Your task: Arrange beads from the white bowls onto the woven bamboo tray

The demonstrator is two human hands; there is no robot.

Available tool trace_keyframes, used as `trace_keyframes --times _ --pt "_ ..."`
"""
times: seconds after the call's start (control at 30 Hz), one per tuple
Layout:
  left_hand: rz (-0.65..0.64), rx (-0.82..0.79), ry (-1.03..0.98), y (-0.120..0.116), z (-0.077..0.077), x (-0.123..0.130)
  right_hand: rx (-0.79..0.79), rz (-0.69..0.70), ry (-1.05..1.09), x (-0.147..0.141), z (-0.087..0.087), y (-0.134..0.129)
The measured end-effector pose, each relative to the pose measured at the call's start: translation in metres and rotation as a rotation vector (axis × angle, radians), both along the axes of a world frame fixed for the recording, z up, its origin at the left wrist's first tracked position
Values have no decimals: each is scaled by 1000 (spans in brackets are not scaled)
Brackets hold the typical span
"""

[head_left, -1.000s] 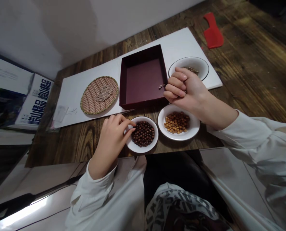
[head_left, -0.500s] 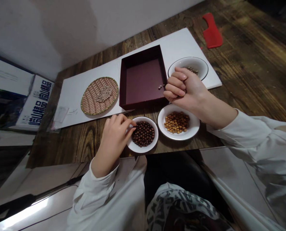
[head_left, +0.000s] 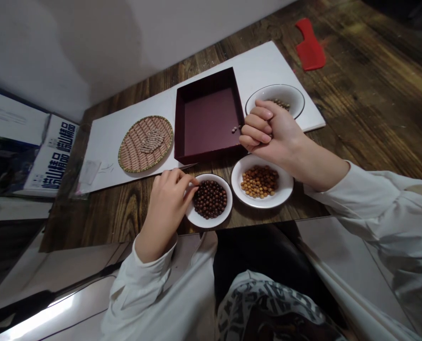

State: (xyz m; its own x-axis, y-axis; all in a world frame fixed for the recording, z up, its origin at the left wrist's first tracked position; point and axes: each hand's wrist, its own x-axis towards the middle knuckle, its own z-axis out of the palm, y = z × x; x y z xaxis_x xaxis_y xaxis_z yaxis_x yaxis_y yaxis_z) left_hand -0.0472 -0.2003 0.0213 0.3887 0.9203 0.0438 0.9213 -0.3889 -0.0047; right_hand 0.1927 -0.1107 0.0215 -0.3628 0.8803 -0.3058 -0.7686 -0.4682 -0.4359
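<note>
My left hand [head_left: 168, 201] is at the left rim of a small white bowl [head_left: 208, 224] of dark brown beads [head_left: 211, 199], thumb and forefinger pinched; what they pinch is too small to make out. My right hand [head_left: 273, 128] is curled into a fist over the near right corner of a dark red box [head_left: 211, 116], its contents hidden by the fingers. A few small pale beads [head_left: 234, 129] lie in the box beside this fist. Below it stands a white bowl [head_left: 287, 189] of yellow-brown beads [head_left: 259, 181]. Behind it, a rimmed white bowl [head_left: 296, 99] holds small greenish beads.
A round woven tray [head_left: 130, 149] with pale beads lies left of the box on a white board [head_left: 100, 128]. A red scraper-like piece [head_left: 310, 47] lies at the back right of the wooden table [head_left: 367, 94]. Printed boxes [head_left: 54, 154] stand at the far left.
The view has shifted very slightly. Both hands keep nearly the same places and poses, the left pinched at the dark bead bowl and the right closed in a fist.
</note>
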Motion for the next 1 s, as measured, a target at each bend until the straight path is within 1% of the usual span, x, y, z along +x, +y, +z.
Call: trace_keyframes --times 0.13,0.37,0.53,0.63,0.73,0.87,1.0 --pt "3 9 -6 1 0 -2 -29 0 86 -1 1 0" --pt "-2 15 -28 0 0 -3 -22 3 87 0 -1 0" --pt "-1 23 -35 -1 0 -2 -10 14 46 -1 -2 -1" --pt "-5 40 -48 1 1 0 -10 19 103 -2 -4 -1" --pt "-16 53 -60 4 3 3 1 35 149 -3 -7 -1" --pt "-29 65 -98 11 8 9 1 22 128 -4 -9 0" --pt "-73 106 -147 24 14 16 19 47 163 -5 -11 -1"
